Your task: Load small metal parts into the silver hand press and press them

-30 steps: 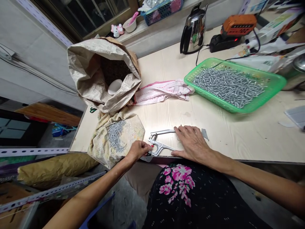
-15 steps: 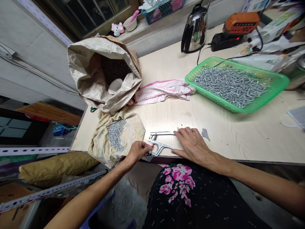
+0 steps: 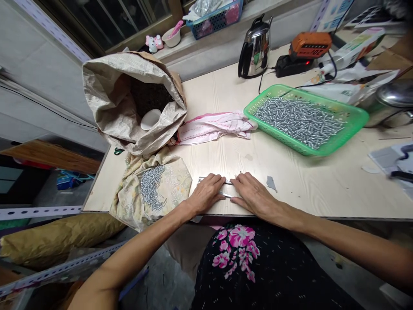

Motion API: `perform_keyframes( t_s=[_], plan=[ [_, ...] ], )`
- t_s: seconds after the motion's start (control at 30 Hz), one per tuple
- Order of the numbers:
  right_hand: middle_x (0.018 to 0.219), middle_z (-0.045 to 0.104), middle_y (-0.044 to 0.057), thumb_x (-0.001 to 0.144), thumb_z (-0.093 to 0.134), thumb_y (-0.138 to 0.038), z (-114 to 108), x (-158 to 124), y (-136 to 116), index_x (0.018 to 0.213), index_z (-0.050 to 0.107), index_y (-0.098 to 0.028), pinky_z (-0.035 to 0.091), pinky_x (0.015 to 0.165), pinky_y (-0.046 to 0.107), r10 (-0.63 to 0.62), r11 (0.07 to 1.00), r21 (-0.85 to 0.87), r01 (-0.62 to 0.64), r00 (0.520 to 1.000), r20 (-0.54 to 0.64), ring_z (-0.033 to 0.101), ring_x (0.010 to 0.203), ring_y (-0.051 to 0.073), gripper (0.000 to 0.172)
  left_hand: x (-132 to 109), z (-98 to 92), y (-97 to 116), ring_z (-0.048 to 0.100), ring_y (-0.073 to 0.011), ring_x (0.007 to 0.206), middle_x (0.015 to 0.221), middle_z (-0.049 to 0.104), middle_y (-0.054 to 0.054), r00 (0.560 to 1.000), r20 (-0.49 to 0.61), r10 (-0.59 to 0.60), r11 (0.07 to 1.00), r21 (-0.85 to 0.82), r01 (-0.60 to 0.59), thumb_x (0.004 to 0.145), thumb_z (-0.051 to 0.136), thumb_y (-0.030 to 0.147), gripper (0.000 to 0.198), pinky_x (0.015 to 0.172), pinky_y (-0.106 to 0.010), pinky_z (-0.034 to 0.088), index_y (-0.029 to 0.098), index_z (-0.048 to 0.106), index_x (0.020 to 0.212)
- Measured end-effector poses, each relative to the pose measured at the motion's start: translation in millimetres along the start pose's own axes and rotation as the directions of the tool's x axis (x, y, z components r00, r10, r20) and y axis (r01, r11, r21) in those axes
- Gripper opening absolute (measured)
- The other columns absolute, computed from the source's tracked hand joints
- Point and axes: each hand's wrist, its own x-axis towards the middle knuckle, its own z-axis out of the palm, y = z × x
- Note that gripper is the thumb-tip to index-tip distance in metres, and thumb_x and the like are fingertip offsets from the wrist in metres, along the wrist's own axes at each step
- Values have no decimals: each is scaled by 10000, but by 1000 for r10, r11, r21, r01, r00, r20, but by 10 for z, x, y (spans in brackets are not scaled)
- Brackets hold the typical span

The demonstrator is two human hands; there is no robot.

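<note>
Currently, item by item.

Left hand (image 3: 206, 193): palm down at the near edge of the worktop (image 3: 309, 189). The fingers are stretched flat and close together, pinching nothing, and lie over the metal hand tool (image 3: 228, 182).

Right hand (image 3: 254, 196): likewise palm down with fingers extended and nothing pinched. It rests on the same tool, its fingertips nearly meeting those of my left hand.

Metal hand tool: flat on the worktop and almost wholly covered by both hands. Only thin silver slivers of its handles show in the gap between them. Its head is hidden, so I cannot tell how it is set.

Grey scrap (image 3: 270, 184): small, lying just beside my right hand on its far side.

Patterned cloth (image 3: 179, 181): spread over the left near corner of the worktop, just beside my left hand. It carries a heap of small silver screws (image 3: 151, 193).

Sack (image 3: 109, 112): behind the patterned cloth, mouth open, with dark contents and a white scoop (image 3: 150, 119) inside.

Pink-and-white cloth (image 3: 213, 127): crumpled, between the sack and the green basket (image 3: 322, 150).

Green basket: filled with small metal pieces (image 3: 300, 120), on the right, well apart from both hands.

Kettle (image 3: 254, 47): steel with a black handle, upright at the far edge.

Orange device (image 3: 309, 43): near the kettle, to its right.

Blue basket (image 3: 214, 17): on the window ledge beyond the worktop.
</note>
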Motion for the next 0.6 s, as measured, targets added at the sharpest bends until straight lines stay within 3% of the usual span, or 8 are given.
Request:
perform_keyframes(
  t_s=[0.17,0.33,0.43,0.53,0.6],
  plan=[
    [908,579,94,906,526,-174,125,178,138,932,607,-166,431,769,354,-35,999,-35,36,999,12,518,888,242,85,67,52,-32,533,-234,990,1006,628,-84,995,-72,-65,998,-33,62,955,517,339,236,865,-379,478,166,590,1099],
    [839,584,72,935,475,-135,105,238,158,831,606,-167,421,749,326,-59,996,-59,63,997,57,528,837,215,170,102,142,-35,548,-225,922,917,642,-79,986,-118,-120,993,-15,120,961,502,351,238,828,-370,496,150,627,990],
    [940,591,94,902,569,-198,2,250,201,964,618,-154,418,765,337,-71,995,-61,74,996,54,515,893,234,91,42,187,-22,564,-242,1040,1091,651,-106,978,-170,-124,992,-12,124,945,536,355,283,888,-404,513,155,588,1138],
    [1026,586,108,863,652,-365,-130,279,311,1105,603,-153,400,766,352,-101,994,-26,105,989,112,505,927,252,326,-86,286,83,487,-286,1281,1346,554,-163,951,-287,-117,992,0,122,948,534,322,401,1024,-477,468,151,491,1308],
    [1010,600,98,909,586,-385,-176,318,395,1097,614,-174,377,758,353,-85,995,-31,91,986,145,517,923,248,283,-169,380,221,389,-296,1391,1419,504,-180,934,-344,-93,995,-1,98,962,502,285,428,1087,-501,422,151,448,1365]
  ],
)
